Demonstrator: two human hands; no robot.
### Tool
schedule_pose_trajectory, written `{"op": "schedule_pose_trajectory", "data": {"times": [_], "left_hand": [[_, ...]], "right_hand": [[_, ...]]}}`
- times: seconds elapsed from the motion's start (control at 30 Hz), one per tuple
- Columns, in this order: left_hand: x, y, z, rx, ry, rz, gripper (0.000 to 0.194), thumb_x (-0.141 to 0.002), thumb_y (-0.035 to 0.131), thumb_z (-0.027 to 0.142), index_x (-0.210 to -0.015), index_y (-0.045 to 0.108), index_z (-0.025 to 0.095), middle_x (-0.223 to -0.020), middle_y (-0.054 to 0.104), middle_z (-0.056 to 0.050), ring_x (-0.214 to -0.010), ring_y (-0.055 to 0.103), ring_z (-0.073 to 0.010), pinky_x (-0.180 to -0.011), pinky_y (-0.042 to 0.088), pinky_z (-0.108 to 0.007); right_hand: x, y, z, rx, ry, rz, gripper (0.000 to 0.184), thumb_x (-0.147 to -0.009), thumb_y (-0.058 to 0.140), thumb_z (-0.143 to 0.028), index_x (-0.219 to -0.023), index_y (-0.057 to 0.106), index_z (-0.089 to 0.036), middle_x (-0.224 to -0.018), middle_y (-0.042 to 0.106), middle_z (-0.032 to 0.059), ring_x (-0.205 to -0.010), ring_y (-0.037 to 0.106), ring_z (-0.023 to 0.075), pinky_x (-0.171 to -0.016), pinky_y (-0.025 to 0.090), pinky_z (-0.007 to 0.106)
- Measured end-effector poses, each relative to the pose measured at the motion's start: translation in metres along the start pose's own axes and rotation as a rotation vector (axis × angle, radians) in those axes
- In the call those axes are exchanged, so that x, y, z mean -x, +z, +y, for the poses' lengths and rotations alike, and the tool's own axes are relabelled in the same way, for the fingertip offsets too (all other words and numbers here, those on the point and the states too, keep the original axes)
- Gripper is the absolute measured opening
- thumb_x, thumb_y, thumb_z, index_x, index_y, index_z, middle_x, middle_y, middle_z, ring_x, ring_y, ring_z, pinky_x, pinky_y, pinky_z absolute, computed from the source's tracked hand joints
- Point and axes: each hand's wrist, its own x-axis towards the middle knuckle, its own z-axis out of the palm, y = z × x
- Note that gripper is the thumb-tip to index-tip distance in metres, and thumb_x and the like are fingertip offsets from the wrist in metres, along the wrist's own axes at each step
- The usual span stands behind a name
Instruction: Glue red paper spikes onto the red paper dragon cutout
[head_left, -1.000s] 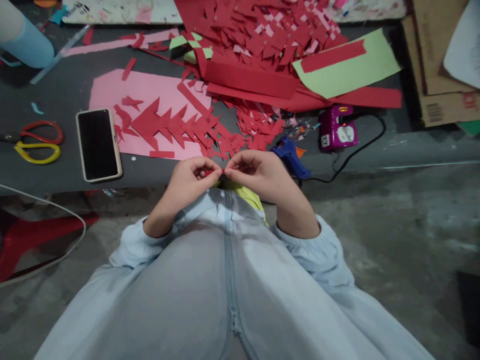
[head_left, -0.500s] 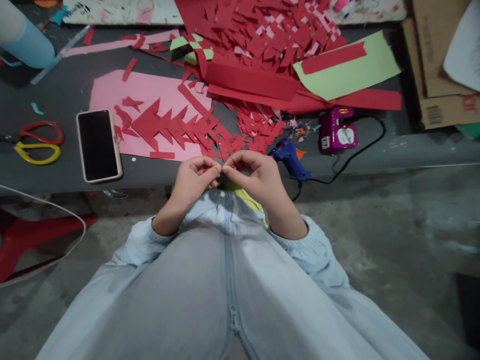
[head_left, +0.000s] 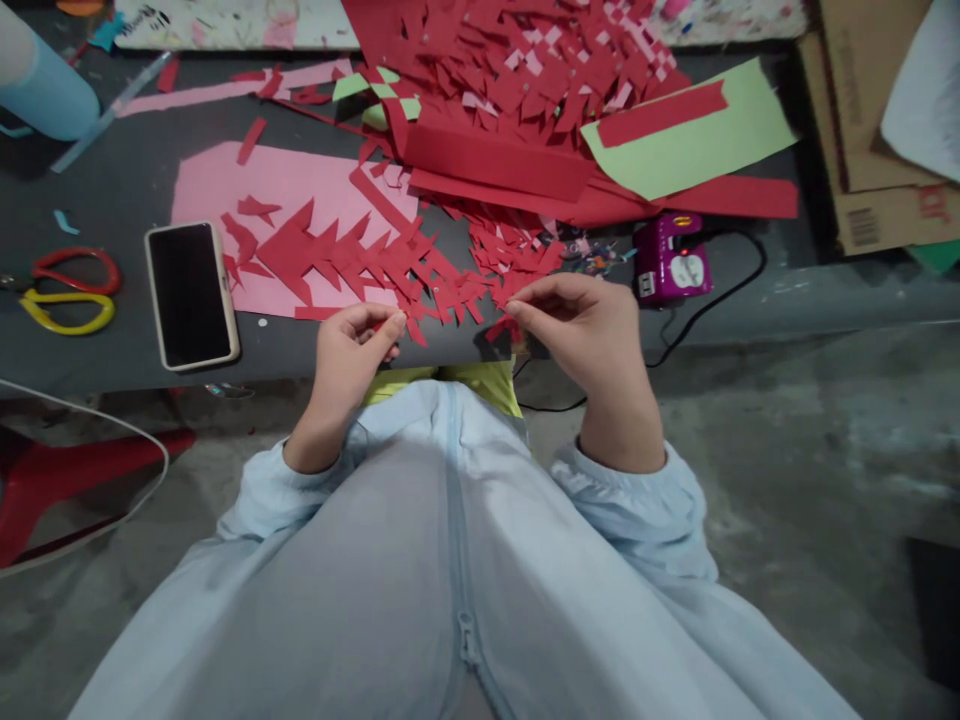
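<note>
My left hand (head_left: pixel 351 350) is curled at the near edge of the dark table (head_left: pixel 112 205), pinching a small red paper piece (head_left: pixel 391 322) between thumb and fingers. My right hand (head_left: pixel 581 325) is off to the right, its fingertips pinched over a red scrap (head_left: pixel 504 328) by the table edge. In front of both hands lies a heap of red paper cut-outs (head_left: pixel 375 262), partly on a pink sheet (head_left: pixel 285 185).
A phone (head_left: pixel 191 294) lies left of the pink sheet, with red and yellow scissors (head_left: pixel 64 290) further left. A purple device (head_left: pixel 673 259) with a black cable sits to the right. Red sheets (head_left: pixel 495 160), a green sheet (head_left: pixel 697 140) and cardboard (head_left: pixel 870 120) fill the back.
My hands were pinched together on one small red piece; they have now drawn apart, the right hand moving rightward over the blue glue gun, which it now hides.
</note>
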Motion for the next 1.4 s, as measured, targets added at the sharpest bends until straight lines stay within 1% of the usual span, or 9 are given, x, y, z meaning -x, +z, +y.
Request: {"op": "schedule_pose_trajectory", "data": {"times": [0.2, 0.37, 0.57, 0.73, 0.87, 1.1, 1.2, 1.33, 1.4], "left_hand": [[0.0, 0.0, -0.002, -0.02, -0.007, -0.052, 0.03, -0.07, 0.083, 0.043, -0.075, 0.069, 0.017, -0.064, 0.062, 0.003, -0.049, 0.053, -0.0043, -0.049, 0.046, -0.017], [0.0, 0.004, -0.002, -0.019, 0.012, -0.1, 0.03, -0.07, 0.084, 0.042, -0.073, 0.068, 0.017, -0.064, 0.063, 0.003, -0.048, 0.053, -0.0039, -0.049, 0.045, -0.016], [0.003, 0.009, 0.0, -0.031, 0.026, -0.123, 0.03, -0.07, 0.083, 0.044, -0.075, 0.07, 0.017, -0.067, 0.068, 0.001, -0.051, 0.055, -0.0052, -0.05, 0.048, -0.017], [0.006, 0.006, 0.0, -0.03, 0.022, -0.115, 0.027, -0.072, 0.08, 0.041, -0.076, 0.07, 0.017, -0.069, 0.069, 0.0, -0.053, 0.056, -0.0056, -0.053, 0.05, -0.017], [0.005, 0.004, -0.002, -0.04, 0.017, -0.107, 0.028, -0.073, 0.08, 0.044, -0.077, 0.071, 0.017, -0.07, 0.069, -0.001, -0.055, 0.057, -0.0066, -0.053, 0.05, -0.018], [0.006, 0.008, 0.0, -0.043, 0.016, -0.109, 0.025, -0.073, 0.08, 0.039, -0.074, 0.069, 0.017, -0.066, 0.067, 0.001, -0.054, 0.054, -0.0059, -0.052, 0.046, -0.017], [0.006, 0.008, 0.001, -0.063, 0.013, -0.11, 0.025, -0.073, 0.08, 0.039, -0.074, 0.069, 0.017, -0.066, 0.066, 0.001, -0.054, 0.054, -0.0062, -0.052, 0.045, -0.018], [0.005, 0.009, 0.002, -0.095, -0.003, -0.118, 0.027, -0.073, 0.079, 0.041, -0.074, 0.07, 0.016, -0.068, 0.068, -0.001, -0.055, 0.054, -0.0071, -0.053, 0.044, -0.019], [0.004, 0.009, 0.002, -0.126, -0.01, -0.129, 0.028, -0.073, 0.079, 0.042, -0.075, 0.071, 0.016, -0.068, 0.069, -0.002, -0.056, 0.054, -0.0079, -0.053, 0.044, -0.02]], "right_hand": [[-0.003, -0.019, 0.004, 0.166, -0.007, 0.071, 0.022, -0.075, 0.075, -0.037, -0.066, 0.062, -0.023, -0.062, 0.063, 0.001, -0.057, 0.056, 0.0151, -0.054, 0.041, 0.03], [-0.006, -0.023, 0.013, 0.354, -0.038, 0.096, 0.023, -0.079, 0.073, -0.038, -0.069, 0.059, -0.023, -0.062, 0.061, 0.0002, -0.057, 0.054, 0.0146, -0.058, 0.038, 0.031], [-0.044, -0.025, 0.022, 0.427, -0.12, 0.168, 0.025, -0.083, 0.071, -0.044, -0.072, 0.061, -0.024, -0.069, 0.066, 0.0046, -0.065, 0.058, 0.0188, -0.06, 0.04, 0.034], [-0.073, -0.037, 0.023, 0.541, -0.18, 0.071, 0.022, -0.079, 0.076, -0.042, -0.08, 0.068, -0.021, -0.079, 0.069, 0.0089, -0.073, 0.06, 0.0213, -0.064, 0.041, 0.035], [-0.079, -0.042, 0.016, 0.551, -0.142, 0.079, 0.026, -0.086, 0.069, -0.04, -0.07, 0.065, -0.021, -0.063, 0.063, 0.0066, -0.067, 0.058, 0.0194, -0.063, 0.039, 0.034], [-0.066, -0.02, 0.001, 0.489, -0.06, 0.023, 0.016, -0.072, 0.078, -0.02, -0.071, 0.061, -0.021, -0.068, 0.065, 0.0034, -0.065, 0.06, 0.0206, -0.064, 0.039, 0.034], [-0.057, -0.008, -0.003, 0.515, -0.085, -0.015, 0.02, -0.074, 0.077, -0.026, -0.066, 0.059, -0.022, -0.061, 0.059, 0.0025, -0.062, 0.058, 0.0211, -0.063, 0.037, 0.034], [-0.041, 0.006, -0.011, 0.504, -0.157, -0.07, 0.038, -0.087, 0.064, -0.038, -0.055, 0.054, -0.022, -0.051, 0.053, 0.0029, -0.06, 0.056, 0.0201, -0.06, 0.035, 0.033], [-0.032, 0.013, -0.018, 0.399, -0.173, -0.173, 0.019, -0.083, 0.069, -0.035, -0.07, 0.066, -0.022, -0.062, 0.065, 0.0034, -0.063, 0.06, 0.0194, -0.061, 0.039, 0.031]]}}
